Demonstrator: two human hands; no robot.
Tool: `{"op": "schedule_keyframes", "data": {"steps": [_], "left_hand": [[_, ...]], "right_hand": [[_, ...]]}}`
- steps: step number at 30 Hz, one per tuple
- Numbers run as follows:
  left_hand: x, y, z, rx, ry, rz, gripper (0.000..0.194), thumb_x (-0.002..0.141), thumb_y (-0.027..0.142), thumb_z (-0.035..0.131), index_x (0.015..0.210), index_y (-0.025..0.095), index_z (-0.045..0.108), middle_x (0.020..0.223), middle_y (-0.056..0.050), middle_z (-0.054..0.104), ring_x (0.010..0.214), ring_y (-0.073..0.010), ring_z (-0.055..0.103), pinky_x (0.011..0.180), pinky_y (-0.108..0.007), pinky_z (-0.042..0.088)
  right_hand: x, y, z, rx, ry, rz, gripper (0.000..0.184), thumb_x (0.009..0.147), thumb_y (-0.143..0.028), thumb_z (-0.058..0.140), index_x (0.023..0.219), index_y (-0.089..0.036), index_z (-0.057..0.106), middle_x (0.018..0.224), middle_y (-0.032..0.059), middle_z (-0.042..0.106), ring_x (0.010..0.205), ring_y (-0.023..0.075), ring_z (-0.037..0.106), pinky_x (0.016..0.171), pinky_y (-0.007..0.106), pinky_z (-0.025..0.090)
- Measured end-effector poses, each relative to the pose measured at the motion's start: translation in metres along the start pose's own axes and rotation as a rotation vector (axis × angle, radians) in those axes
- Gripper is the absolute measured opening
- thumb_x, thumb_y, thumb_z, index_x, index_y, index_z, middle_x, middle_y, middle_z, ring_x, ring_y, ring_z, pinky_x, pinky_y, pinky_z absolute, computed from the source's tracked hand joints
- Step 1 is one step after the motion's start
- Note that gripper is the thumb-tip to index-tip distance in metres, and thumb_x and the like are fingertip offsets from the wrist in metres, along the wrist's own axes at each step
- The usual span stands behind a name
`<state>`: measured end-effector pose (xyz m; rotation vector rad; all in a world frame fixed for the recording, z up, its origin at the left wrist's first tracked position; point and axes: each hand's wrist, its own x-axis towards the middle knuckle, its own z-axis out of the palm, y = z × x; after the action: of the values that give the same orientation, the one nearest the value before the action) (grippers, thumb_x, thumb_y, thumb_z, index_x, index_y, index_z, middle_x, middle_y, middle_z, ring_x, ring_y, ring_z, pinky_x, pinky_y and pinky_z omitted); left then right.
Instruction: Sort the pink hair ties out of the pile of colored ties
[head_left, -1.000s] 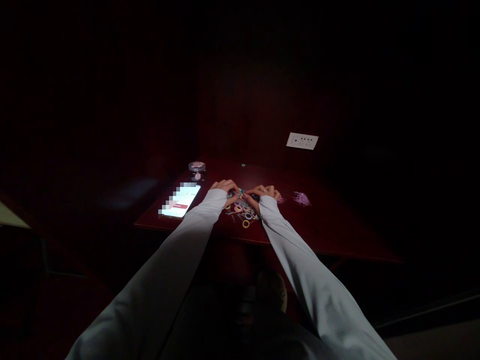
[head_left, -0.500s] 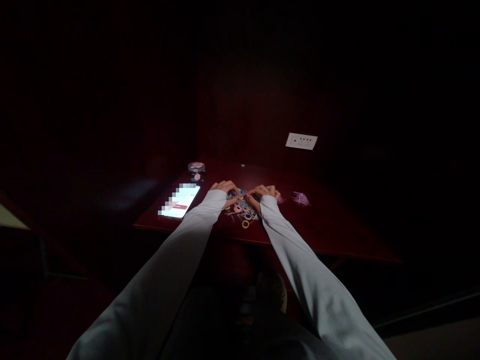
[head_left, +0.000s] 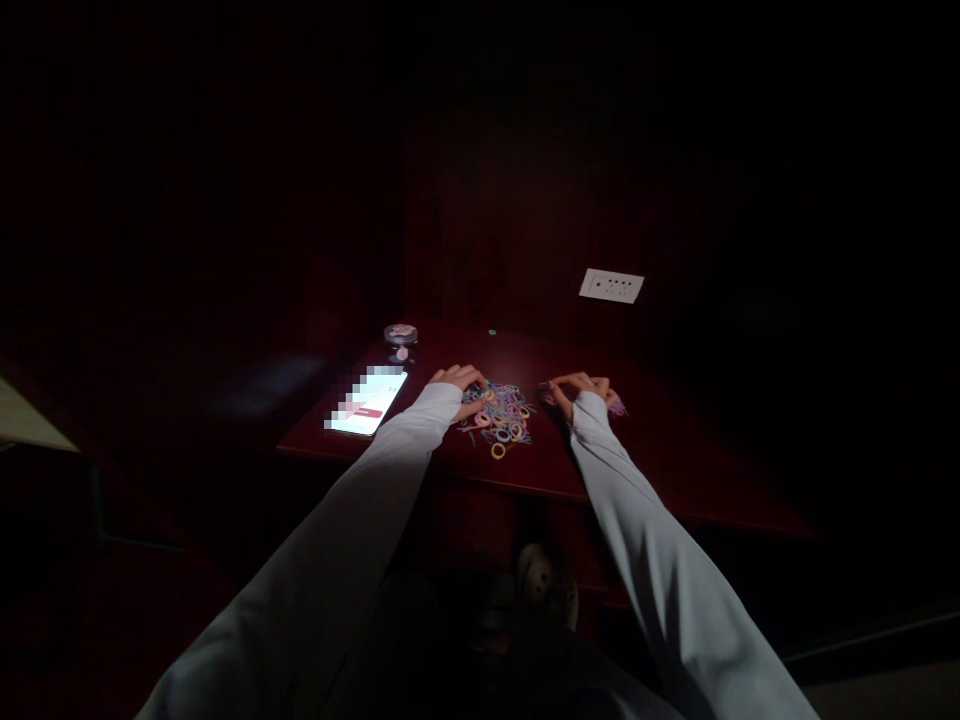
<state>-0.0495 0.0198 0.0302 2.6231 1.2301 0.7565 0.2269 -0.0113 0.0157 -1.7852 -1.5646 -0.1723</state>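
Head view: bare hands either side of a loose pile of multicoloured small rings and thin, elastic-looking bands on a dark red tabletop.
Left hand: curled at the pile's left edge; can't tell if it pinches a band. Right hand: right of the pile, apart from it, thumb and index curved toward each other; too dim to tell what's between them. Purple bunch of thin strips: right of the pile, partly behind right hand. Scalloped yellow ring: pile's near edge. Risks, my read: tangled bands could drag neighbours along if pulled; right hand could scatter the purple bunch by brushing it; low light could get similar colours confused.
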Motion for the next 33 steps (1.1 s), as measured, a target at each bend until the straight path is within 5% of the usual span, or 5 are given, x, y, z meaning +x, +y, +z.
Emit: {"op": "schedule_keyframes", "data": {"steps": [12,18,22,26,33], "left_hand": [[-0.002,-0.004,-0.001,-0.077,-0.001,0.017,0.018,0.093,0.033,0.064,0.108,0.025,0.068,0.122,-0.004,0.069,0.119,-0.0262,0.057,0.106,-0.043,0.041],[-0.003,-0.010,0.012,-0.186,-0.017,0.119,0.049,0.084,0.053,0.078,0.126,0.030,0.067,0.148,-0.005,0.059,0.125,-0.0279,0.051,0.108,-0.045,0.043],[-0.005,-0.010,0.019,-0.163,-0.006,0.122,0.063,0.079,0.061,0.081,0.133,0.034,0.065,0.157,-0.004,0.052,0.135,-0.0319,0.046,0.115,-0.051,0.037],[0.000,-0.010,0.025,-0.124,0.041,0.032,0.046,0.089,0.054,0.073,0.131,0.034,0.066,0.160,-0.003,0.049,0.143,-0.0310,0.042,0.120,-0.053,0.033],[0.014,-0.029,0.038,-0.169,0.094,-0.173,0.035,0.105,0.042,0.048,0.133,0.027,0.062,0.161,-0.009,0.047,0.156,-0.0287,0.035,0.127,-0.051,0.032]], "right_hand": [[-0.003,0.018,-0.014,-0.071,-0.020,0.037,0.037,0.091,-0.057,0.060,0.088,-0.026,0.081,0.105,0.0097,0.070,0.106,0.0318,0.043,0.095,0.049,0.023],[-0.002,0.012,-0.015,-0.072,0.069,-0.008,0.029,0.092,-0.047,0.060,0.085,-0.024,0.075,0.099,0.0094,0.070,0.102,0.0302,0.049,0.095,0.047,0.030],[-0.004,0.000,-0.017,0.129,-0.172,-0.148,0.042,0.094,-0.047,0.051,0.065,-0.022,0.067,0.078,0.0082,0.070,0.086,0.0249,0.059,0.086,0.039,0.041],[-0.013,-0.015,-0.017,0.287,-0.464,-0.119,0.066,0.101,-0.058,0.037,0.051,-0.024,0.064,0.053,0.0049,0.060,0.063,0.0201,0.060,0.073,0.034,0.046],[-0.019,-0.029,-0.012,0.324,-0.530,-0.016,0.067,0.101,-0.061,0.036,0.061,-0.025,0.076,0.052,0.0032,0.060,0.054,0.0176,0.057,0.062,0.032,0.045]]}}
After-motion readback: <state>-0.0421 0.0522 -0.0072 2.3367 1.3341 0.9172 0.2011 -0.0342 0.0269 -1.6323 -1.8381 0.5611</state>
